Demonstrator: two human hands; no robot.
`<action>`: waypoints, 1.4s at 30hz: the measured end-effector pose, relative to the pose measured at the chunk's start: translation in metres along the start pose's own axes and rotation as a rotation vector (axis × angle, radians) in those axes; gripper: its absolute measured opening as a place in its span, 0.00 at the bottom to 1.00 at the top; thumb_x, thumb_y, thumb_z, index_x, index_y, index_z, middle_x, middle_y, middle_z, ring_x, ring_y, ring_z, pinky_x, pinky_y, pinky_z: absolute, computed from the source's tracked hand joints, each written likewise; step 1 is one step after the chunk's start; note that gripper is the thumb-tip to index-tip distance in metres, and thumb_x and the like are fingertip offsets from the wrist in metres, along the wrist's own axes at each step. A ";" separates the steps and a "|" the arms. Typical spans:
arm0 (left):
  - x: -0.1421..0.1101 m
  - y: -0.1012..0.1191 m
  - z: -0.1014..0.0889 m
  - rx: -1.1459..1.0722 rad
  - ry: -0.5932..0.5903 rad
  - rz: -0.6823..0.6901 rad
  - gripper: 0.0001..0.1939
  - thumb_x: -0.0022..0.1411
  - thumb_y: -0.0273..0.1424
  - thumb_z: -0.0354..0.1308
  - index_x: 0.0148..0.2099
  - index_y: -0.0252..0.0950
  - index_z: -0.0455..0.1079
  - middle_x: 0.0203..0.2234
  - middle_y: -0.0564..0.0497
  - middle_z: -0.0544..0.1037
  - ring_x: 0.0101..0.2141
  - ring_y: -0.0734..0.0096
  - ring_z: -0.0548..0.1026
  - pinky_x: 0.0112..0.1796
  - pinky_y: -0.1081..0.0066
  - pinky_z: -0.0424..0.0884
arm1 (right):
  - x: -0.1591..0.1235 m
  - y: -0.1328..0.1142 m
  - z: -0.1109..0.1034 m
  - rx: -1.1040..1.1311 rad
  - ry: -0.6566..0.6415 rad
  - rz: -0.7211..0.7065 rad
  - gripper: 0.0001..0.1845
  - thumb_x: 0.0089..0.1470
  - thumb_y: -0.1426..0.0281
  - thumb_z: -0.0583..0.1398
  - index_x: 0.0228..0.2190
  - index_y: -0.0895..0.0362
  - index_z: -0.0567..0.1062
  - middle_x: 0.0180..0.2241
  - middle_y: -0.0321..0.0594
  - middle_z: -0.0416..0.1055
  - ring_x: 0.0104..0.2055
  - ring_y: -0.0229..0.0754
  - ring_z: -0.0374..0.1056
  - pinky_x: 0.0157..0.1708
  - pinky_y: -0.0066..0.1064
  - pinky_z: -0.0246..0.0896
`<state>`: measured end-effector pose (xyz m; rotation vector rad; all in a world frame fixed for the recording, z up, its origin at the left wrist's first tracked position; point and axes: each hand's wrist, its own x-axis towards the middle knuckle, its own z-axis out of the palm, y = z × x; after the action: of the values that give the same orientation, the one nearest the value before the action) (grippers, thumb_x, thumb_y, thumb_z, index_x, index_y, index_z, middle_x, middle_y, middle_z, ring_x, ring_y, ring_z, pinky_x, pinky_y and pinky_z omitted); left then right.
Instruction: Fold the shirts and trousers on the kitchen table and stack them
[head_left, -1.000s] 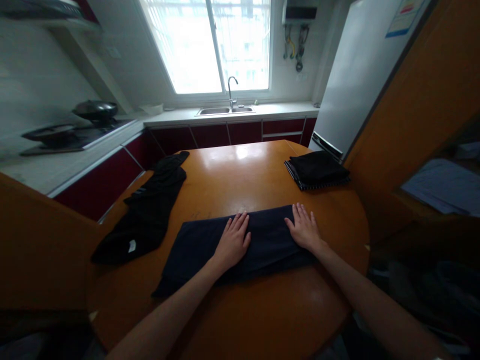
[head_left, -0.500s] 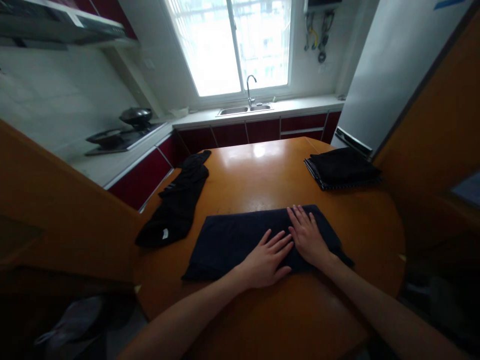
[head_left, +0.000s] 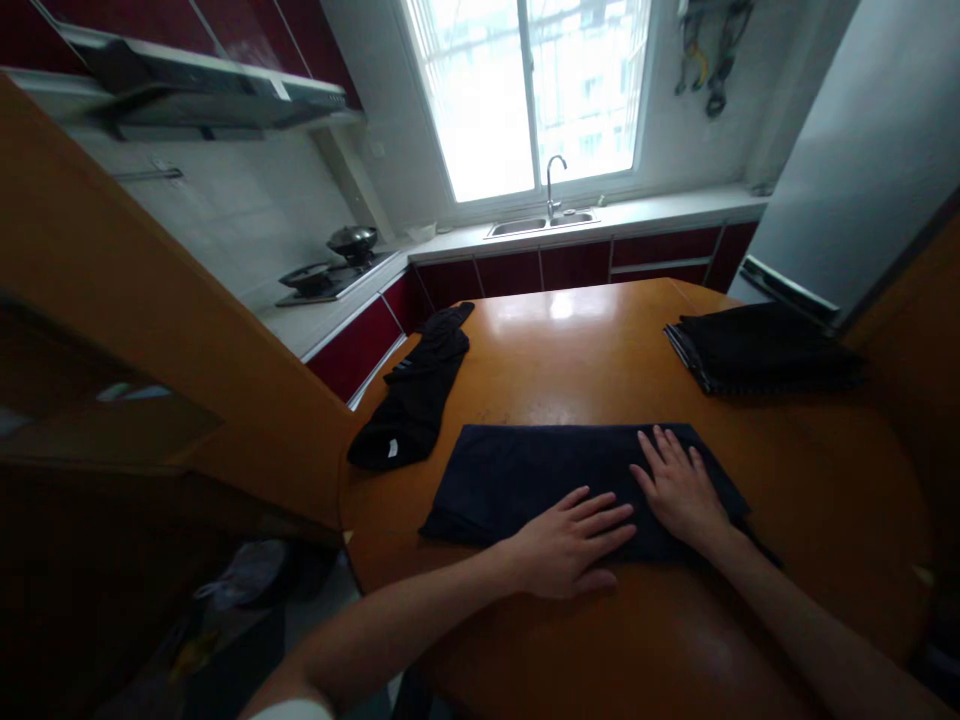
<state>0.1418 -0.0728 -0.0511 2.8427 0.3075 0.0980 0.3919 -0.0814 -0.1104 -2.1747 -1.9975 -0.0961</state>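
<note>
A dark navy folded garment [head_left: 525, 475] lies flat on the wooden table [head_left: 600, 350] in front of me. My left hand [head_left: 574, 545] rests palm down across its near edge, fingers stretched out. Farther right, my right hand [head_left: 682, 490] lies flat on the cloth with its fingers spread. Both hands touch the fabric without gripping it. What kind of garment it is, I cannot tell.
Black clothing [head_left: 412, 400] with a white label lies along the table's left edge. A stack of folded dark clothes [head_left: 765, 350] sits at the far right. Beyond stand the counter with a sink [head_left: 517, 226], a stove [head_left: 341, 280] and a fridge [head_left: 832, 180].
The view has swung left, so everything appears shifted right. My two hands have moved slightly apart on the garment, the right one toward its right side.
</note>
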 end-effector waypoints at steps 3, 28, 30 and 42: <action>-0.017 0.003 -0.003 -0.049 -0.033 0.005 0.33 0.75 0.46 0.44 0.75 0.38 0.47 0.71 0.46 0.53 0.71 0.57 0.46 0.68 0.51 0.39 | 0.000 0.000 -0.002 0.023 -0.002 -0.005 0.34 0.67 0.58 0.44 0.68 0.62 0.58 0.70 0.55 0.49 0.72 0.57 0.44 0.67 0.55 0.41; 0.009 -0.105 0.004 0.203 0.182 -0.451 0.36 0.75 0.50 0.39 0.75 0.33 0.44 0.71 0.40 0.50 0.71 0.58 0.46 0.67 0.54 0.46 | 0.055 -0.055 0.002 0.188 -0.045 -0.288 0.34 0.68 0.58 0.45 0.69 0.61 0.55 0.71 0.50 0.49 0.73 0.51 0.40 0.70 0.51 0.35; -0.013 -0.112 0.003 0.227 0.185 -0.495 0.37 0.75 0.51 0.38 0.75 0.33 0.44 0.72 0.41 0.49 0.71 0.59 0.46 0.68 0.56 0.45 | 0.052 -0.034 0.006 0.175 -0.048 -0.244 0.37 0.67 0.52 0.44 0.68 0.61 0.56 0.70 0.51 0.50 0.73 0.52 0.41 0.70 0.52 0.34; -0.112 -0.148 -0.011 0.262 0.155 -0.761 0.33 0.76 0.48 0.38 0.75 0.37 0.46 0.71 0.41 0.50 0.70 0.55 0.50 0.66 0.46 0.48 | 0.032 0.052 0.004 0.077 0.006 -0.070 0.33 0.68 0.55 0.43 0.67 0.58 0.60 0.69 0.51 0.53 0.72 0.53 0.44 0.68 0.56 0.39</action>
<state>0.0019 0.0446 -0.0863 2.7464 1.4900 0.1253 0.4462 -0.0531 -0.1141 -2.0564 -2.0391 -0.0354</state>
